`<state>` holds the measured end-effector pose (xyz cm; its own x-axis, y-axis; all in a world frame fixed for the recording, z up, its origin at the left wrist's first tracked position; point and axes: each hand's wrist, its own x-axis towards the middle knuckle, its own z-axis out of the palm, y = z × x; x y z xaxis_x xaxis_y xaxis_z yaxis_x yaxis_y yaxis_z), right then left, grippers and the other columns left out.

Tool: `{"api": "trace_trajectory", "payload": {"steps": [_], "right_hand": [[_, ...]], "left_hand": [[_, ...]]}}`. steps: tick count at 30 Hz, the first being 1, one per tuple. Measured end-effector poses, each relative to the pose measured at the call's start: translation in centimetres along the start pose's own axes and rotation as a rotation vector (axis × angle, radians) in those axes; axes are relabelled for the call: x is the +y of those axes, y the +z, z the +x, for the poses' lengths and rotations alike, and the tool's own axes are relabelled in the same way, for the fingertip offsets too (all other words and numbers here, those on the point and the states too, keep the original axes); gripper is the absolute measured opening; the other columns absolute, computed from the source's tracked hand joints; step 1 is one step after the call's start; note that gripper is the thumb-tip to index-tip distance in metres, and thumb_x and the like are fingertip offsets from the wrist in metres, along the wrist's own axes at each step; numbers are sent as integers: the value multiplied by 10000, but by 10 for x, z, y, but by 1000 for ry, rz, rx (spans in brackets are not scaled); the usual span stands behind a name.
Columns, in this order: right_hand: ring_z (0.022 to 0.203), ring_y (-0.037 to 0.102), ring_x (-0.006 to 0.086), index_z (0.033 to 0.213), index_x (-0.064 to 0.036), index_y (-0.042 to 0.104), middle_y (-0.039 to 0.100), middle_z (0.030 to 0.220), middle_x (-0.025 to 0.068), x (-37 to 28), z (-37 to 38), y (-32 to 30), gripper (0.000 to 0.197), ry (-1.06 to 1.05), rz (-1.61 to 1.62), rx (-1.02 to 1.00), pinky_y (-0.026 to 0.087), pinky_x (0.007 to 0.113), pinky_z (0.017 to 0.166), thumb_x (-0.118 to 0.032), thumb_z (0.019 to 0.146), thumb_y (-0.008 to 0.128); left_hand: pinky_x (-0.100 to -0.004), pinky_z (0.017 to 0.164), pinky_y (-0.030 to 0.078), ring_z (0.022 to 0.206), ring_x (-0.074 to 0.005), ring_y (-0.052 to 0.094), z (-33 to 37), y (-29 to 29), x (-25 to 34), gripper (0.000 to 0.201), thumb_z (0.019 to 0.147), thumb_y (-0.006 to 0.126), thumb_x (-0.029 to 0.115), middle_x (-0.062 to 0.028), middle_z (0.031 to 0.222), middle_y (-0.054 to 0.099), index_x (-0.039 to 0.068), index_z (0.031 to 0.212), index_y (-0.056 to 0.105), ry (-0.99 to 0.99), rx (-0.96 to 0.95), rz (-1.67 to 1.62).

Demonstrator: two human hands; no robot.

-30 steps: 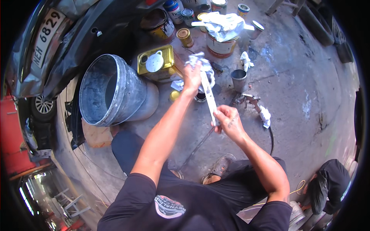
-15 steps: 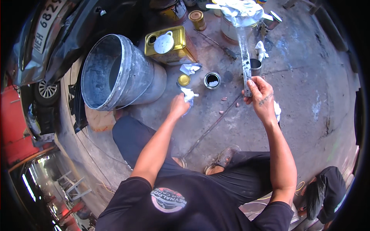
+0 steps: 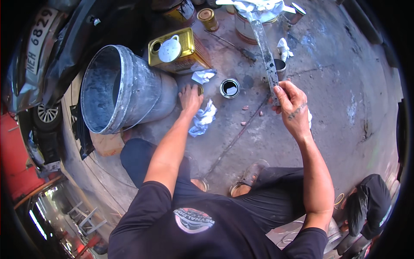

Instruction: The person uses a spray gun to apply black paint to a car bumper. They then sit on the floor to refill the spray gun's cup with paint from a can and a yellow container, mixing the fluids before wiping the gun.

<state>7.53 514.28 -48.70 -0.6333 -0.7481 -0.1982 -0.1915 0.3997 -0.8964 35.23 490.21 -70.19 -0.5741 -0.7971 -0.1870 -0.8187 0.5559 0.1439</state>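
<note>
My left hand reaches to the floor, its fingers curled over a small gold lid; most of the lid is hidden under them. Just below that hand lies a crumpled white rag. With my right hand I grip the lower end of a long flat mixing stick, smeared with dark paint and held upright at a slant. Between my hands stands a small open can with dark liquid in it. Near the stick is a dark cup.
To the left a large grey bucket lies tipped, mouth toward the left. Beyond are a gold rectangular tin, a small closed can and a rag-topped pail. A car stands far left; another person is lower right.
My left hand has let go of the white rag, which now lies on the floor, and has moved up to the gold lid. My right hand still holds the stick, now tilted more leftward.
</note>
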Motion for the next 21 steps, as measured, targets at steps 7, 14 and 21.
{"api": "trace_trajectory", "payload": {"steps": [7,14,21], "right_hand": [[703,683,215,1056,44,701,702,784,171,9,9,3,234,-106,-15,39,512,401,681,-186,1039,658],[699,671,211,1050,53,696,682,761,169,3,17,5,237,-45,59,6,502,393,672,-183,1030,675],[698,675,247,1047,48,692,689,775,183,13,12,-4,229,-96,34,42,506,404,682,-179,1032,669]], "left_hand": [[-504,1072,451,1232,-372,589,-42,-47,60,501,821,859,281,-160,1259,661,79,1254,708,22,252,-515],[-492,1040,437,1224,-343,574,-40,-76,122,533,786,911,274,-115,1296,644,105,1257,728,273,295,-407],[-540,1067,407,1270,-361,538,-37,-69,132,468,774,915,272,-131,1348,606,121,1186,753,331,248,-275]]}}
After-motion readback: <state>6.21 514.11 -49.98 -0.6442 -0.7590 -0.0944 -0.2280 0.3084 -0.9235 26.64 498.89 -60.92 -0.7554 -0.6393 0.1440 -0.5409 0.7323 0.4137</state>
